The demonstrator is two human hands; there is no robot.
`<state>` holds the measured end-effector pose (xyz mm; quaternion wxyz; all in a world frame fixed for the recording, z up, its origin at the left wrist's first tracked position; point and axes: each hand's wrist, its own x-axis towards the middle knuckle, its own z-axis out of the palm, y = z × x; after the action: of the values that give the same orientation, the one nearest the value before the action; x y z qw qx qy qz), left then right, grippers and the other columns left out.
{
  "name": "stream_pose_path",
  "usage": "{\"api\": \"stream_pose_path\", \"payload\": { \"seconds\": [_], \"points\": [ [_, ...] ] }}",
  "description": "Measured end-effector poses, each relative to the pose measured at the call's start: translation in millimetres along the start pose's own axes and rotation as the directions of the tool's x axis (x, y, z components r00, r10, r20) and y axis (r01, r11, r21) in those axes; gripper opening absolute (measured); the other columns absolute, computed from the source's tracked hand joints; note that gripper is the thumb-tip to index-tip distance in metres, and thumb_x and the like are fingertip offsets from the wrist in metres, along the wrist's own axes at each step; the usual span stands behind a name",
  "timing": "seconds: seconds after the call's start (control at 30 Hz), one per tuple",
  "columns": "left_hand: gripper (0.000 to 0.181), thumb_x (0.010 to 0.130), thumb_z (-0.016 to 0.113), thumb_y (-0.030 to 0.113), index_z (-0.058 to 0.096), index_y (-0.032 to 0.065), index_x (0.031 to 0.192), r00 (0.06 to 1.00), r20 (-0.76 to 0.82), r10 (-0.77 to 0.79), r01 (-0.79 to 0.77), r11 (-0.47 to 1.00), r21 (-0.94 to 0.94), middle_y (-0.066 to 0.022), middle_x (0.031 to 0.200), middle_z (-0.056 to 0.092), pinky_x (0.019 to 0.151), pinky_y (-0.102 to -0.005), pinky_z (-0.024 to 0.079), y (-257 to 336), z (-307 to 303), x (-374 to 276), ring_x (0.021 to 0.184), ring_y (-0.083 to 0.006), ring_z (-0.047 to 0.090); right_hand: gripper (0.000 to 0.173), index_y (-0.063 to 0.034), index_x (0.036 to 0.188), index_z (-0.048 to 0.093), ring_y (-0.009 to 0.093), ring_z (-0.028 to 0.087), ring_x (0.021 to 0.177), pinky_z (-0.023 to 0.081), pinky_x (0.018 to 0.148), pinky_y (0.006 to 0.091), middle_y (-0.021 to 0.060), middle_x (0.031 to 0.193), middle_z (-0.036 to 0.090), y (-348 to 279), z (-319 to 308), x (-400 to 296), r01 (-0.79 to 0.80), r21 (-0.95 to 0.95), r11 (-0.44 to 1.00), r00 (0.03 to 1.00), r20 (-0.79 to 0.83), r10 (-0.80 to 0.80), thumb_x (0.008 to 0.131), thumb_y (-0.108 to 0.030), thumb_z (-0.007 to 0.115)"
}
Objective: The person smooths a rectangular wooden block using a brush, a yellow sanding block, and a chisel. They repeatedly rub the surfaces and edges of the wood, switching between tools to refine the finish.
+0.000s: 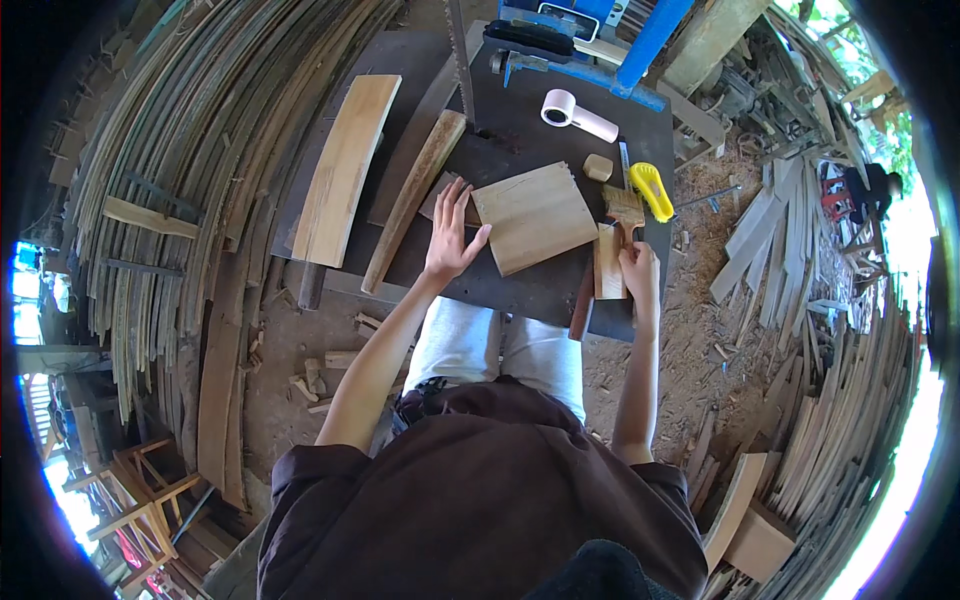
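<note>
A roughly square wooden board lies on the dark table of a bandsaw. At its left edge rests my left hand, fingers spread and holding nothing. My right hand grips the handle of a flat paintbrush, over the table's right side. Beside that hand lie a short pale wood block and a dark wooden stick. A small rounded wood block and a yellow plastic-handled tool are beyond the brush.
The saw blade rises behind the board, near a blue metal frame. A pale handheld device lies at the back. A long plank and a curved wood piece lie left. Stacked timber stands farther left.
</note>
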<state>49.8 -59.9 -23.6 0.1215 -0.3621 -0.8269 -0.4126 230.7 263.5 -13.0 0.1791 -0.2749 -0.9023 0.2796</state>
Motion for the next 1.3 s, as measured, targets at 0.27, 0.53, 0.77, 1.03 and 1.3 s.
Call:
{"api": "stream_pose_path", "payload": {
  "seconds": [0.27,0.53,0.77,1.03,1.3],
  "points": [
    [0.073,0.092,0.059,0.044,0.035,-0.0008,0.145,1.0,0.001,-0.006,0.006,1.0,0.007,-0.0233,0.153,0.029,0.118,-0.052,0.02,-2,0,-1,0.142,-0.0443,0.025,0.022,0.0057,0.107,0.064,0.014,0.062,0.06,0.051,0.059,0.0288,0.0104,0.075,0.066,-48,-49,-7,-0.066,0.287,0.956,0.977,-0.177,0.121,0.092,-0.011,0.065],
    [0.07,0.094,0.057,0.041,0.034,-0.0006,0.145,1.0,0.0,-0.003,0.003,1.0,0.011,-0.0232,0.153,0.03,0.118,-0.0517,0.021,2,0,-1,0.142,-0.0438,0.025,0.032,0.0016,0.122,0.065,0.007,0.062,0.072,0.049,0.062,0.0218,0.005,0.092,0.07,-143,-66,-47,0.078,0.742,0.666,0.989,-0.143,0.043,0.091,-0.003,0.068],
    [0.06,0.099,0.047,0.034,0.033,-0.0005,0.147,1.0,0.022,0.015,-0.014,0.997,-0.077,-0.0211,0.154,0.029,0.119,-0.0494,0.018,-3,0,0,0.144,-0.0394,0.024,0.02,-0.0011,0.114,0.064,0.004,0.054,0.064,0.042,0.058,0.0181,0.0014,0.085,0.065,-160,8,-81,-0.084,0.848,0.523,0.985,0.151,-0.088,0.096,-0.01,0.063],
    [0.065,0.099,0.05,0.038,0.029,0.0068,0.152,0.999,0.05,0.018,-0.019,1.0,0.024,-0.0206,0.154,0.029,0.119,-0.0493,0.02,8,-5,2,0.143,-0.0394,0.025,0.019,0.0008,0.106,0.066,0.005,0.054,0.059,0.04,0.053,0.0193,0.0012,0.074,0.063,-120,-25,-57,-0.023,0.781,0.624,0.987,-0.082,0.138,0.096,-0.015,0.065],
    [0.064,0.1,0.046,0.042,0.029,0.0083,0.152,0.998,0.049,-0.025,0.026,0.999,-0.024,-0.0214,0.154,0.028,0.119,-0.0511,0.018,0,1,-2,0.144,-0.0407,0.023,0.017,0.001,0.108,0.066,0.009,0.058,0.062,0.047,0.057,0.0209,0.0056,0.083,0.066,-117,-63,-48,0.209,0.691,0.692,0.929,-0.362,0.081,0.094,-0.009,0.066]
  ]
}}
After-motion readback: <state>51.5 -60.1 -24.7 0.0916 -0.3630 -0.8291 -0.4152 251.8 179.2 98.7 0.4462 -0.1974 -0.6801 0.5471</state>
